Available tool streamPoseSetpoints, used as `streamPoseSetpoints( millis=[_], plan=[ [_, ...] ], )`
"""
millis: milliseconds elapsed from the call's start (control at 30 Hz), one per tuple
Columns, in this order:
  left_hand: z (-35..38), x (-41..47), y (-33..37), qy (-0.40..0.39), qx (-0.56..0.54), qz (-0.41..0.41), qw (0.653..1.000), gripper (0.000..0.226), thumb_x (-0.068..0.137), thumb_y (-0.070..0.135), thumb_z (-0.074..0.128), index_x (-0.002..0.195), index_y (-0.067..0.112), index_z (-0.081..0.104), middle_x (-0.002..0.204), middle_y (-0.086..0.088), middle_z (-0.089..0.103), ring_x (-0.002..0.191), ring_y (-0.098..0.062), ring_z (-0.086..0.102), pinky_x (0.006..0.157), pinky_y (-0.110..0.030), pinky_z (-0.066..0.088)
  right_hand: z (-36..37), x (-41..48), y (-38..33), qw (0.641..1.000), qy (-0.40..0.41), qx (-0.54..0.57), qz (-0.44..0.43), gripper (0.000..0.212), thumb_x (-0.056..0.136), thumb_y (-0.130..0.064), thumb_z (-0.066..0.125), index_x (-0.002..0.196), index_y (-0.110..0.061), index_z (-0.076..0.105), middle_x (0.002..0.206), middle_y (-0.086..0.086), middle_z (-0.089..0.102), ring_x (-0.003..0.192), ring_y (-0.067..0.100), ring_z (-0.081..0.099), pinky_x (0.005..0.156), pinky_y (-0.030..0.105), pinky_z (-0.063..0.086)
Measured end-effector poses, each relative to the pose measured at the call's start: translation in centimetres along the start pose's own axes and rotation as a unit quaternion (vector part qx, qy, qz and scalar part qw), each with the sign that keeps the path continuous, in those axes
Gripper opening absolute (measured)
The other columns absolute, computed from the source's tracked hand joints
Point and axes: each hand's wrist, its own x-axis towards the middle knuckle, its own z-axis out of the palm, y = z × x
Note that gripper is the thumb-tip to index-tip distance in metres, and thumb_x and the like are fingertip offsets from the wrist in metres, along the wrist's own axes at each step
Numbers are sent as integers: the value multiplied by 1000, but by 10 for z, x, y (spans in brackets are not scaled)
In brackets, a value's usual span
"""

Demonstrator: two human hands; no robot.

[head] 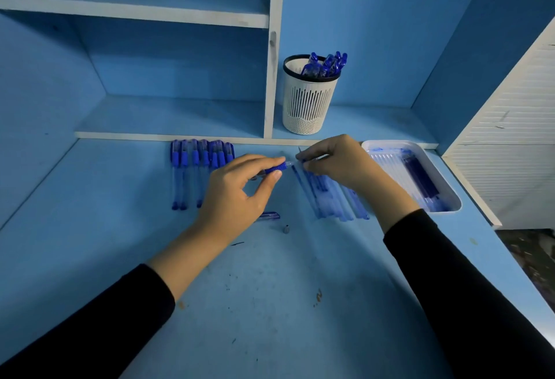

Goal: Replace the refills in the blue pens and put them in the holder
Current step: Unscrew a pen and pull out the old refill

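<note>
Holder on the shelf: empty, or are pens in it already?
Partly filled. Several blue pens stand cap-up in the holder, bunched toward its right side; the left of its mouth shows free room.

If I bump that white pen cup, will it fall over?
Maybe. The holder is taller than wide and its pens lean to one side, so a push near the rim could tip it. Its slotted walls look light, so it may slide easily too.
</note>
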Motion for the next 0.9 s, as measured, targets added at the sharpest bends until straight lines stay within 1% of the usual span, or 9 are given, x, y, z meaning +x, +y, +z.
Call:
streamPoseSetpoints(
  millis=[100,233,333,467,567,700,800,867,900],
  plan=[
    [1,-2,-4,-6,-10,-1,1000,18,89,8,69,106,6,74,100,3,72,89,-3,66,82,-14,50,7,4,1,998,13,-63,-14,16,82,-13,75,96,-19,77,88,-7,71,66,-10,57,57,-4,36],
    [2,-2,-4,-18,-15,-5,1000,20,89,9,70,108,8,74,101,5,72,90,-2,66,82,-16,51,13,6,1,994,10,-109,-26,19,80,-13,77,99,-13,76,93,2,71,70,5,58,55,-3,38],
    [2,-2,-4,-27,-14,-4,1000,20,88,7,71,108,7,74,101,3,72,90,-3,66,83,-15,51,14,6,3,991,14,-127,-36,21,79,-14,77,100,-11,76,95,4,71,74,9,57,56,-3,37],
    [1,-2,-4,-32,-15,-10,999,20,88,6,71,108,6,74,101,1,73,91,-5,67,83,-16,51,14,3,3,990,25,-131,-42,22,79,-16,78,100,-9,75,92,3,69,76,10,57,57,-2,37],
    [1,-2,-4,-33,-15,-12,999,20,88,7,71,108,6,74,101,0,73,92,-6,67,84,-15,51,10,-4,2,991,40,-114,-48,16,82,-13,75,97,-8,75,89,4,69,78,14,60,59,3,40],
    [0,-2,-4,-31,-27,-21,999,20,89,9,70,109,6,74,102,1,73,92,-5,67,84,-18,53,-8,-16,6,990,75,-111,-42,10,85,-13,71,94,-12,76,85,0,70,73,10,59,60,0,37],
    [0,-3,-2,-31,-30,-22,999,21,90,10,70,110,7,73,104,4,72,94,-3,67,85,-17,53,-30,-28,13,990,114,-79,-25,9,86,-14,70,92,-18,75,81,-3,70,71,4,62,69,12,42],
    [0,-3,-2,-34,-30,-17,999,22,90,10,70,111,7,73,105,6,71,94,-2,67,85,-17,53,-46,-36,22,985,148,-85,-13,10,88,-13,67,91,-21,73,72,-11,66,61,1,61,61,5,38],
    [0,-3,-2,-36,-29,-14,999,22,90,11,70,111,7,73,105,6,71,95,-2,67,85,-18,53,-53,-40,27,981,165,-104,-5,12,88,-13,66,93,-19,74,73,-11,66,64,5,61,58,0,36]
  ],
)
